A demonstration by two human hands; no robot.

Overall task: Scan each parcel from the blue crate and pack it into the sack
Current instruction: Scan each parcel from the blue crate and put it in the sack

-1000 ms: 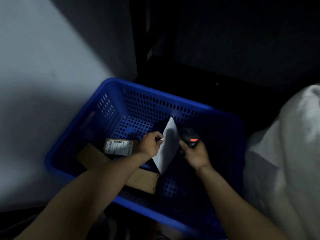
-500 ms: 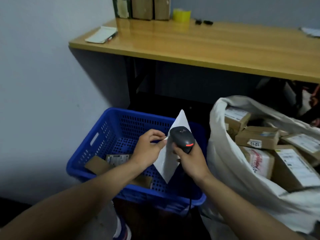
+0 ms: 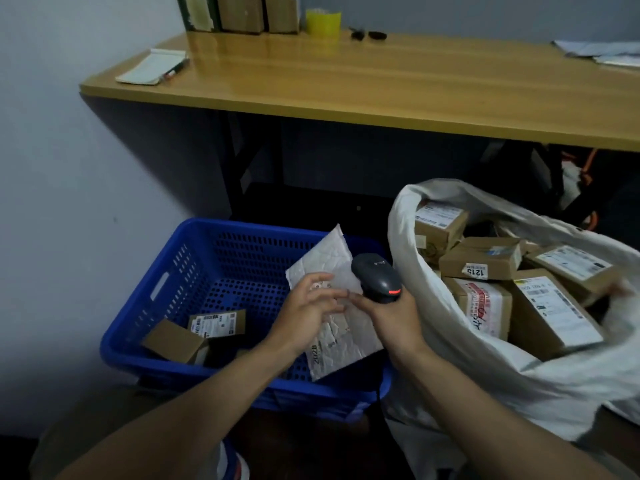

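Left hand (image 3: 308, 306) pinches the white mailer (image 3: 341, 344) above the blue crate (image 3: 116, 344), next to the sack (image 3: 485, 372). Right hand (image 3: 394, 318) grips the scanner (image 3: 377, 278). Best flatten the crinkled printed face and aim the scanner squarely at it.

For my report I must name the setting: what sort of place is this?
Probably a small parcel sorting or dispatch room. A white sack is full of labelled cardboard boxes, a blue crate holds more parcels, and the right hand holds a barcode scanner.
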